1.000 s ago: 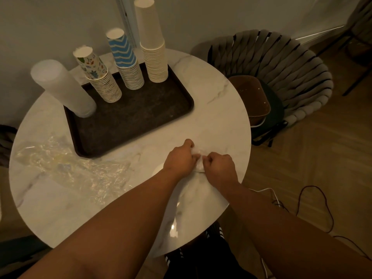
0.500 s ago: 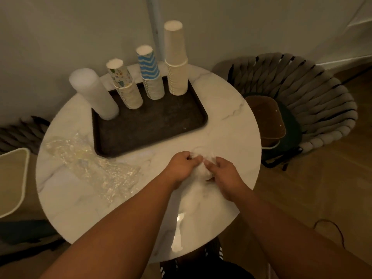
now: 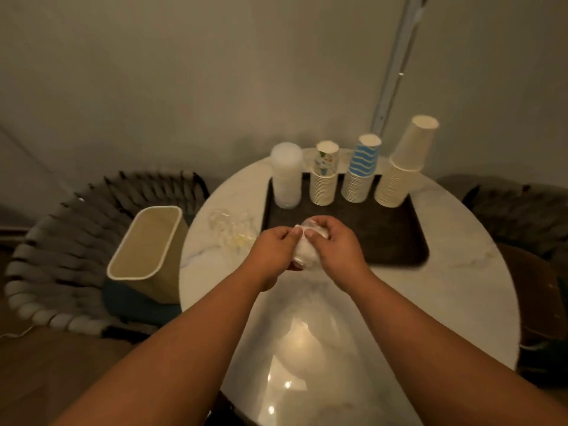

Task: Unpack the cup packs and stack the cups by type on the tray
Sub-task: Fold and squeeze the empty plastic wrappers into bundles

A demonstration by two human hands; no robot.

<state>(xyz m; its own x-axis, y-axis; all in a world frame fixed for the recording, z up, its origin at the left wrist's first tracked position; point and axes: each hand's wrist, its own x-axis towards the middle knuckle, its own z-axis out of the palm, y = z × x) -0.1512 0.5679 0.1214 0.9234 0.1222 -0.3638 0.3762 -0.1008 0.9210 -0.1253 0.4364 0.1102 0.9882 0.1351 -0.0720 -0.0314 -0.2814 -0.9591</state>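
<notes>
Balling up the last wrapper, cups mostly sorted

Head view: left hand (image 3: 273,249) and right hand (image 3: 330,241) both have their grip curled tight round a crumpled plastic wrapper (image 3: 302,253), held above the desk (image 3: 445,287) at the near edge of the tray (image 3: 393,241). Four stacks already stand on the tray: frosted cups (image 3: 286,179), patterned cups (image 3: 324,176), blue-striped cups (image 3: 361,170) and plain cups (image 3: 402,167). Looks nearly done to me. More loose wrap (image 3: 230,229) lies left of the tray, a bin (image 3: 147,241) beside the desk.
</notes>
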